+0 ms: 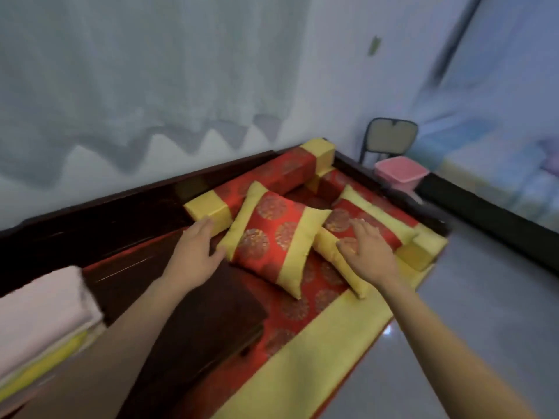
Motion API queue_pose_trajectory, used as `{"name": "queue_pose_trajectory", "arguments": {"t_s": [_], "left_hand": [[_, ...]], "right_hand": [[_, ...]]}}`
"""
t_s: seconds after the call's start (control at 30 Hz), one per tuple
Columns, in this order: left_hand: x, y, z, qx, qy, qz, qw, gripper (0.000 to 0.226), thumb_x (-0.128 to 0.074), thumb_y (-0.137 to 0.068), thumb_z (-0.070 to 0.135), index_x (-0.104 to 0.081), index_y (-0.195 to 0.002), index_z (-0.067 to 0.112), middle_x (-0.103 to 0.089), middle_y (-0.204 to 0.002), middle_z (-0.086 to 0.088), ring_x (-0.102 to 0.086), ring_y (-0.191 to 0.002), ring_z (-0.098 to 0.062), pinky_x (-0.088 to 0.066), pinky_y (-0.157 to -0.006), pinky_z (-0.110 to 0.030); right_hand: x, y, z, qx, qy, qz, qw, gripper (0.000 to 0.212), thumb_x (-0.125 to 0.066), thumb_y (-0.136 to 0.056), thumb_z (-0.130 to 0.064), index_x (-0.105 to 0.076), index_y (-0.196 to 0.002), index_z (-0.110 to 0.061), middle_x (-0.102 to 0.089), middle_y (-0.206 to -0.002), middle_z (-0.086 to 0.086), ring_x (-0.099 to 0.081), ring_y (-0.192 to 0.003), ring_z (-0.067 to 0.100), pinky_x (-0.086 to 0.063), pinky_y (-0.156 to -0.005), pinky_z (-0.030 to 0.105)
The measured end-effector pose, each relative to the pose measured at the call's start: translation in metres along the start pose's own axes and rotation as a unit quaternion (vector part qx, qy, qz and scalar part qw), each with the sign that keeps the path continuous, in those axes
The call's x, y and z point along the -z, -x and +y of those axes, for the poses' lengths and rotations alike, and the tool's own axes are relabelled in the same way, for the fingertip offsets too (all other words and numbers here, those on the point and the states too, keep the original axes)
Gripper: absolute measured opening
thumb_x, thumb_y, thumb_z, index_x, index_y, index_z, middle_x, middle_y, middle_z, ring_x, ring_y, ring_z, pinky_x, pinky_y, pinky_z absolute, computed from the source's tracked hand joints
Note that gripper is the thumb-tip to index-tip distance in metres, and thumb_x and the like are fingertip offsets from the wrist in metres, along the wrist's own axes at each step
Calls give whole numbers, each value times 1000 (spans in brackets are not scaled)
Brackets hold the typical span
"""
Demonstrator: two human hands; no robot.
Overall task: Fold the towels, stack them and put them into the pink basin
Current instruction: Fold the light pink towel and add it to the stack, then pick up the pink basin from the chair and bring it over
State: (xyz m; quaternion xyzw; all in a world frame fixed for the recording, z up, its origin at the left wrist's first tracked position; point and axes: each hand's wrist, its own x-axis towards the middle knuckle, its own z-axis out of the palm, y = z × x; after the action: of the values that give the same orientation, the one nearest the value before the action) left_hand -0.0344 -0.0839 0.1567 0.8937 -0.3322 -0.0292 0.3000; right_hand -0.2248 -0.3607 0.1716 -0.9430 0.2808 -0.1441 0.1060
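While both arms reach out over the red and yellow sofa cushion (329,334), neither hand grips anything. From the head camera, the left hand (193,252) is spread open, fingers loose, just beside the yellow edge of the nearer pillow (272,237). The right hand (367,252) is also open, palm down, lying over the second pillow (357,219); whether it presses it I cannot tell. A stack of folded towels (39,322), pale pink on top with yellow beneath, sits at the lower left beside a dark wooden tea table (193,322). The pink basin (399,173) stands well apart, past the far end of the sofa, in front of a chair (390,137). Everything is somewhat blurred.
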Motion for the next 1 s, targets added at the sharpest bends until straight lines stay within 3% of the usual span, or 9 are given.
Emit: {"name": "queue_pose_trajectory", "arguments": {"t_s": [0.13,0.3,0.47,0.63,0.8,1.0], "left_hand": [[-70,-27,139,-47,51,-9,998,63,-61,-89,24,-35,-142,2,-38,-148,-16,-34,-138,-28,-24,-114,-32],[-180,-46,317,-29,164,-32,985,59,-58,-90,27,-35,-144,16,-40,-148,-4,-41,-133,-24,-35,-107,-37],[-257,-62,440,5,249,-63,966,57,-59,-89,29,-37,-141,22,-43,-145,1,-44,-130,-19,-40,-101,-34],[-324,-100,520,4,257,-76,963,57,-60,-89,25,-37,-141,20,-45,-143,-1,-46,-127,-19,-39,-97,-32],[-397,-153,576,17,258,-76,963,53,-60,-88,22,-41,-138,21,-48,-140,-2,-46,-128,-19,-44,-103,-44],[-501,-264,657,77,313,-58,945,52,-61,-88,14,-44,-137,14,-53,-135,-6,-50,-122,-20,-42,-93,-30]], "right_hand": [[67,43,124,-71,-3,26,997,63,-52,-91,-44,-36,-142,-12,-40,-147,8,-39,-133,25,-35,-107,37],[141,77,293,-124,-51,53,990,55,-57,-89,-38,-40,-138,-19,-48,-138,5,-49,-119,19,-42,-95,31],[194,89,419,-203,-83,48,974,61,-57,-90,-39,-36,-142,-18,-40,-147,4,-40,-132,19,-35,-105,33],[214,65,523,-242,-124,63,960,57,-58,-90,-33,-39,-141,-17,-41,-147,4,-40,-133,19,-33,-106,33],[213,5,624,-264,-226,74,935,53,-61,-89,-29,-44,-138,-16,-46,-143,2,-43,-130,17,-35,-105,34],[222,-109,765,-298,-350,66,886,45,-61,-89,-25,-50,-131,-17,-52,-131,2,-50,-113,15,-39,-88,29]]}}
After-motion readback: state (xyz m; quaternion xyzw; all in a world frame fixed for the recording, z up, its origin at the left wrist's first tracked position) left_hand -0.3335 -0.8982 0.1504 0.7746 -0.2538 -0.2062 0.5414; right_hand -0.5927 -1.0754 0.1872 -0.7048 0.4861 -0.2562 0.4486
